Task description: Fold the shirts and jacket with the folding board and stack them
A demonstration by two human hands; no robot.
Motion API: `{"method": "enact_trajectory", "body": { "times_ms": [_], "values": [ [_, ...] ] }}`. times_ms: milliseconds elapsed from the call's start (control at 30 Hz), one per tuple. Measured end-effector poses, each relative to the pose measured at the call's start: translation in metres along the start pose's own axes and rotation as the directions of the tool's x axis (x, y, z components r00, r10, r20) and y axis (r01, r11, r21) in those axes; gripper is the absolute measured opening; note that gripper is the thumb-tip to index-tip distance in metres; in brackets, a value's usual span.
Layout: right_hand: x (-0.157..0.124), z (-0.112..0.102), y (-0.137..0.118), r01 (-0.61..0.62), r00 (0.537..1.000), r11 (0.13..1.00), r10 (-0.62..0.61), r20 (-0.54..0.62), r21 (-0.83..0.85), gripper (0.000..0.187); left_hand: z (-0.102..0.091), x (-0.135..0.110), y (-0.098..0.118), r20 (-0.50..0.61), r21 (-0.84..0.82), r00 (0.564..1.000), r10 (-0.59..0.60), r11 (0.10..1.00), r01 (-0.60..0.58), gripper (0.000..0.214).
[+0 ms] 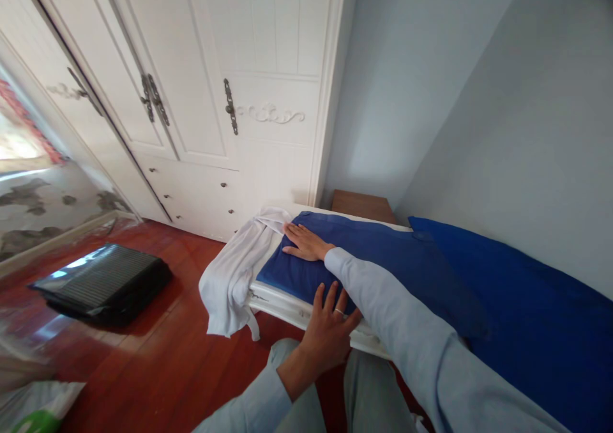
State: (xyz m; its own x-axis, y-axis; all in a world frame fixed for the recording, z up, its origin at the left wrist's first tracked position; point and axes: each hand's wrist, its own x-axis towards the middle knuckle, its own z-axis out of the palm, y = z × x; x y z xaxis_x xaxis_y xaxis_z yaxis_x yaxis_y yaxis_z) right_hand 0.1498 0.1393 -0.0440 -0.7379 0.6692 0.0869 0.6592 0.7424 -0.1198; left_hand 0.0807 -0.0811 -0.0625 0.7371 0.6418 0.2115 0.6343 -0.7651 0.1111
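Note:
A dark blue piece of cloth (383,254), folded or laid out flat, covers most of the top of a white bench-like piece of furniture (287,306). My right hand (306,241) lies flat on the cloth near its left end, palm down and fingers stretched. Closer to me, my left hand (330,324) rests on the near edge of the cloth with its fingers spread; a ring shows on one finger. Neither hand grasps anything. A white garment (237,273) drapes over the left end of the furniture, beside the blue cloth.
A white wardrobe (272,43) stands behind, its doors closed. A black plastic-wrapped package (108,283) lies on the red wooden floor (167,356). Brighter blue fabric (536,318) spreads at the right by the grey wall. A brown wooden box-like surface (361,206) is at the back.

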Motion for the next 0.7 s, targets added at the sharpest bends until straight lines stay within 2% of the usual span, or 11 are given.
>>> {"method": "enact_trajectory", "body": {
  "times_ms": [167,433,533,700],
  "values": [
    [-0.018,-0.004,0.02,-0.16,0.984,0.985,0.153,-0.094,-0.07,0.077,-0.002,0.001,0.001,0.028,0.002,0.999,-0.016,1.0,0.016,0.078],
    [-0.099,-0.018,0.096,-0.428,0.903,0.901,0.423,-0.071,-0.074,0.078,0.001,0.0,0.0,0.028,0.01,0.999,-0.035,0.999,0.035,0.081],
    [-0.117,-0.021,0.112,-0.47,0.883,0.878,0.468,-0.047,-0.088,0.077,0.0,-0.001,-0.001,0.036,0.022,0.999,-0.034,0.999,0.033,0.082],
    [-0.136,-0.026,0.122,-0.472,0.881,0.871,0.471,-0.042,-0.139,0.071,-0.002,0.0,-0.001,0.07,0.057,0.997,-0.042,0.998,0.038,0.083]
  ]
}}
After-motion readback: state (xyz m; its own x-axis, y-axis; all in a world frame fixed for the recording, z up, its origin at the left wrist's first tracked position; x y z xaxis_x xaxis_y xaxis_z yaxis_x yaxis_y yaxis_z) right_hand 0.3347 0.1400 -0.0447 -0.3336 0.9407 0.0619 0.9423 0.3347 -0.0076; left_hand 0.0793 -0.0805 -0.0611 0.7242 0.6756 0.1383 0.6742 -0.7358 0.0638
